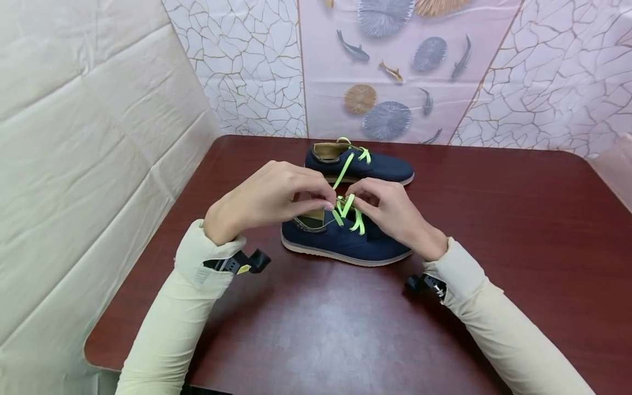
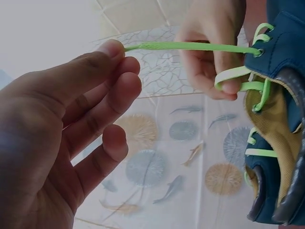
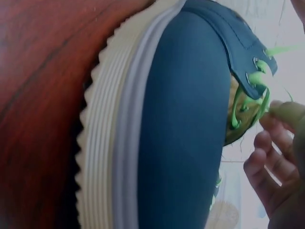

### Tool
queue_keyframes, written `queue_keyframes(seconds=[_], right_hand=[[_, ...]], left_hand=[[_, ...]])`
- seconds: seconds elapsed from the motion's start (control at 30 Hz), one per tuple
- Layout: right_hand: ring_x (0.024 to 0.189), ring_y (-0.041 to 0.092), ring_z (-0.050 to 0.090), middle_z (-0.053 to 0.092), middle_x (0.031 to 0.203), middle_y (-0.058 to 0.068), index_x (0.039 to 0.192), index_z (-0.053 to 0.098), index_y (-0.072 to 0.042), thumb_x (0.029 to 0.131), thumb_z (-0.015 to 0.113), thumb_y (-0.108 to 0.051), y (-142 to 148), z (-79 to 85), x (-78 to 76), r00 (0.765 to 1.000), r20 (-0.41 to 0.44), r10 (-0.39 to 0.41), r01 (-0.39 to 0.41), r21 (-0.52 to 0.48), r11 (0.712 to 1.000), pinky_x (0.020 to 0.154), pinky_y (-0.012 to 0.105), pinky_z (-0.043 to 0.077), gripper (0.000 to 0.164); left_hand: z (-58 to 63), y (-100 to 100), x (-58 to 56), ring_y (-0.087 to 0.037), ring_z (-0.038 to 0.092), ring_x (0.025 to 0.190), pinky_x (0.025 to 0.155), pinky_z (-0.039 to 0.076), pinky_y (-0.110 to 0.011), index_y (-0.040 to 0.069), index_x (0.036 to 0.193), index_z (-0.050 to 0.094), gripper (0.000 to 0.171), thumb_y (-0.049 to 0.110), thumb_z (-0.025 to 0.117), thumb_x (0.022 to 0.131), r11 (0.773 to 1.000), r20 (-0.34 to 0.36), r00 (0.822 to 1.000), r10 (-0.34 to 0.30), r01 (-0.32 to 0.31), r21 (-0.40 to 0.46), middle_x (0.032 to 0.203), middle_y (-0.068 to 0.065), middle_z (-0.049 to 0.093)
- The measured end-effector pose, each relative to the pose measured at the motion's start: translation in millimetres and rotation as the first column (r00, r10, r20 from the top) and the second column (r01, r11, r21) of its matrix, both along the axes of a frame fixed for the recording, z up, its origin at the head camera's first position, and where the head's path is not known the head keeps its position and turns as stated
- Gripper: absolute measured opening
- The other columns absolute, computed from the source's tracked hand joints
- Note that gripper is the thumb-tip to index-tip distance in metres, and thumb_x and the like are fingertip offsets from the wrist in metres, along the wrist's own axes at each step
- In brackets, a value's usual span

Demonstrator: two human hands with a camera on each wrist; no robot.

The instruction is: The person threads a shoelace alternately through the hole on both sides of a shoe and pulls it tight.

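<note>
A dark blue shoe [image 1: 336, 244] with a pale sole and neon green lace stands side-on between my hands. My left hand [image 1: 276, 195] is over its heel end. In the left wrist view, its thumb and forefinger pinch the tip of the green shoelace [image 2: 190, 46], which stretches straight to an eyelet. On the toe side, my right hand [image 1: 390, 211] is at the lacing. Its thumb and fingers pinch another stretch of lace [image 3: 263, 107] beside the tan tongue [image 3: 245, 126]. That stretch bends in a loop by the fingertips in the left wrist view.
Behind stands a second blue shoe [image 1: 385, 167], toe also to the right, with green lace through it. Both shoes are on a reddish-brown table [image 1: 518, 247]. A patterned backdrop [image 1: 257, 71] hangs along the far edge, and a pale cloth [image 1: 99, 164] covers the left side.
</note>
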State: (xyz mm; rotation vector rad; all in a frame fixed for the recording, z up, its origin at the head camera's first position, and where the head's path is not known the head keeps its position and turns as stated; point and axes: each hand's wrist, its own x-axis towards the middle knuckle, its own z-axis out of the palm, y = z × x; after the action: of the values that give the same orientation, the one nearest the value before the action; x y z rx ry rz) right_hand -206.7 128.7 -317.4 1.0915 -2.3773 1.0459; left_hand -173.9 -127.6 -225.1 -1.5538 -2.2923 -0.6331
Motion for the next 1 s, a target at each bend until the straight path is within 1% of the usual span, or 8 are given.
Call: queue_keyframes(seconds=[0.27, 0.5, 0.67, 0.77, 0.87, 0.93, 0.97, 1.0], right_hand=[[0.077, 0.004, 0.054, 0.063, 0.091, -0.008, 0.1, 0.07, -0.015, 0.09, 0.072, -0.005, 6, 1.2, -2.8, 0.994, -0.068, 0.085, -0.078, 0.09, 0.993, 0.067, 0.023, 0.046, 0.014], [0.074, 0.002, 0.056, 0.061, 0.092, -0.012, 0.099, 0.07, -0.022, 0.089, 0.074, -0.009, 9, 9.2, 0.5, 0.988, -0.096, 0.118, -0.094, 0.225, 0.97, 0.066, 0.024, 0.048, 0.017], [0.075, -0.001, 0.057, 0.061, 0.094, -0.015, 0.1, 0.071, -0.024, 0.092, 0.072, -0.015, 12, 14.0, 1.9, 0.994, -0.067, 0.092, -0.068, 0.301, 0.951, 0.067, 0.026, 0.048, 0.012], [0.076, 0.0, 0.056, 0.06, 0.094, -0.015, 0.1, 0.071, -0.024, 0.094, 0.07, -0.022, 13, 15.1, 1.3, 0.997, -0.062, 0.056, -0.033, 0.328, 0.944, 0.067, 0.026, 0.047, 0.007], [0.077, 0.002, 0.056, 0.061, 0.093, -0.013, 0.1, 0.069, -0.024, 0.095, 0.069, -0.028, 16, 17.5, 0.3, 0.999, -0.039, 0.0, 0.014, 0.354, 0.935, 0.068, 0.027, 0.047, 0.006], [0.081, 0.004, 0.058, 0.062, 0.094, -0.011, 0.1, 0.067, -0.023, 0.095, 0.069, -0.03, 18, 20.6, -0.2, 0.999, -0.007, -0.042, 0.042, 0.373, 0.927, 0.071, 0.029, 0.048, 0.009], [0.083, 0.005, 0.059, 0.063, 0.095, -0.01, 0.1, 0.067, -0.023, 0.095, 0.068, -0.031, 20, 22.7, -0.1, 0.998, 0.015, -0.062, 0.052, 0.384, 0.922, 0.073, 0.03, 0.049, 0.01], [0.086, 0.007, 0.06, 0.064, 0.096, -0.009, 0.101, 0.067, -0.023, 0.096, 0.068, -0.031, 22, 24.5, -0.2, 0.996, 0.04, -0.08, 0.058, 0.395, 0.917, 0.075, 0.032, 0.05, 0.011]], left_hand=[[10.1, -9, 7.1, 0.001, 0.046, 0.063, 0.057, 0.037, -0.017, 0.016, 0.095, 0.074, 0.008, 0.015, 0.077, 0.088, 0.99, -0.033, 0.999, -0.004, 0.009, 0.14, 0.085, 0.012, 0.067], [17.7, -9, 12.5, 0.0, 0.054, 0.071, 0.059, 0.04, -0.018, 0.011, 0.095, 0.075, 0.009, 0.009, 0.077, 0.087, 0.958, -0.067, 0.998, -0.012, 0.03, 0.285, 0.089, 0.007, 0.07], [23.0, -9, 17.7, -0.005, 0.055, 0.07, 0.059, 0.039, -0.017, 0.005, 0.093, 0.075, 0.012, 0.003, 0.08, 0.082, 0.921, -0.099, 0.995, -0.006, 0.044, 0.387, 0.088, 0.0, 0.073], [25.0, -9, 19.6, -0.005, 0.054, 0.068, 0.059, 0.038, -0.016, 0.005, 0.093, 0.074, 0.012, 0.004, 0.08, 0.082, 0.919, -0.11, 0.994, 0.002, 0.042, 0.391, 0.087, -0.001, 0.073], [28.0, -12, 20.3, -0.003, 0.053, 0.067, 0.056, 0.038, -0.019, 0.008, 0.093, 0.074, 0.011, 0.006, 0.079, 0.084, 0.94, -0.048, 0.999, -0.022, 0.037, 0.34, 0.088, 0.004, 0.071], [30.1, -17, 19.9, -0.002, 0.054, 0.068, 0.055, 0.04, -0.02, 0.012, 0.093, 0.074, 0.009, 0.008, 0.078, 0.086, 0.967, 0.066, 0.996, -0.057, 0.039, 0.25, 0.087, 0.009, 0.07], [30.9, -20, 19.7, -0.002, 0.056, 0.068, 0.055, 0.043, -0.021, 0.014, 0.093, 0.074, 0.007, 0.01, 0.077, 0.087, 0.981, 0.148, 0.986, -0.075, 0.046, 0.19, 0.087, 0.011, 0.069], [30.9, -24, 18.9, -0.002, 0.058, 0.069, 0.056, 0.045, -0.022, 0.016, 0.093, 0.074, 0.006, 0.012, 0.076, 0.089, 0.991, 0.239, 0.968, -0.082, 0.053, 0.125, 0.086, 0.013, 0.068]])
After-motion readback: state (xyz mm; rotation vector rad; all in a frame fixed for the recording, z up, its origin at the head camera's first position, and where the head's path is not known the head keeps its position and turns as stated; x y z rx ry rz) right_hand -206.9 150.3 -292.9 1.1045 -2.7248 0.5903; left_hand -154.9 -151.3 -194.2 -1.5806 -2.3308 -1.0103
